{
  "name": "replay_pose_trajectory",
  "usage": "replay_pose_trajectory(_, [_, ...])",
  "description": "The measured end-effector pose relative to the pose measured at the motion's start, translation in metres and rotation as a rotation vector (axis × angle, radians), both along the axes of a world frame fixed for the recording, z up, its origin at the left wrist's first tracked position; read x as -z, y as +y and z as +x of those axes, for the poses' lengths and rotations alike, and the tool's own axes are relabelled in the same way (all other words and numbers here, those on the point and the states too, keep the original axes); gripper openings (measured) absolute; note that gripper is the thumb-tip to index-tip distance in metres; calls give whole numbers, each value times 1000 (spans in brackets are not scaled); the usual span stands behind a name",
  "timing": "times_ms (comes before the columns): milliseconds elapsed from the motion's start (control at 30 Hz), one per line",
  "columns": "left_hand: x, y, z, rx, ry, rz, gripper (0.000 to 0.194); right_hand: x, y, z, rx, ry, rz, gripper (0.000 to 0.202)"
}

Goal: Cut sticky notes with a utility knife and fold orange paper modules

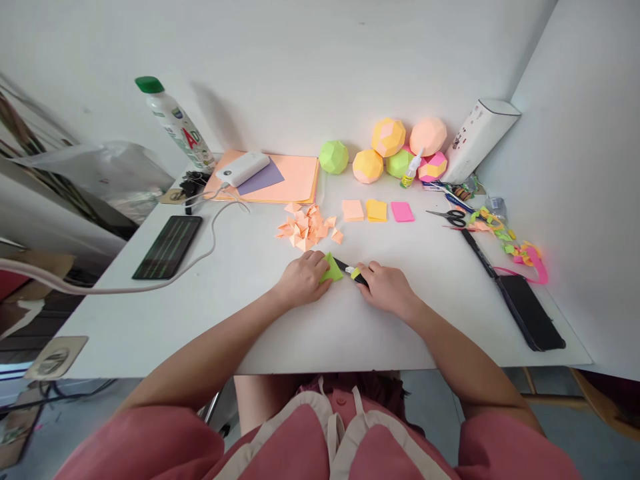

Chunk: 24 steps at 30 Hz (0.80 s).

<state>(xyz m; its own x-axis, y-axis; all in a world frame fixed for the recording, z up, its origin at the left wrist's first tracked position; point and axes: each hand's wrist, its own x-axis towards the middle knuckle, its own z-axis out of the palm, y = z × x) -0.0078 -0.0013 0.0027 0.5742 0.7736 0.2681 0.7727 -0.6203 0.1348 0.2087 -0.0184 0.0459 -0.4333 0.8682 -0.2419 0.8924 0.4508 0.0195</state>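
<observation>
Near the middle of the white table, my left hand (304,279) is closed over a green paper square (331,268). My right hand (386,287) grips a utility knife (358,275) with a black and yellow-green handle. Its dark blade points left and meets the green paper's right edge; whether it lies between layers I cannot tell. Just beyond my left hand is a heap of folded peach paper pieces (306,227). Behind the knife lie a peach paper stack (353,211), an orange-yellow stack (377,211) and a pink stack (402,212).
Several faceted paper balls (333,157) and a glue bottle (411,171) stand along the wall. Scissors (453,217), paper scraps (525,253) and a black case (530,312) lie right. A phone (168,247), a cable (213,233) and a white bottle (181,131) are left.
</observation>
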Motion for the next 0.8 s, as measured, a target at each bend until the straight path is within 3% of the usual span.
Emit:
replay_pose_trajectory(300, [2, 0, 0, -1, 21, 11, 18, 5, 4, -5, 28, 24, 30, 51])
replay_pose_trajectory(533, [5, 1, 0, -13, 2, 44, 36, 5, 8, 2, 0, 94, 2, 50])
replay_pose_trajectory(800, [6, 0, -2, 16, -59, 94, 22, 4, 3, 21, -40, 160, -20, 49])
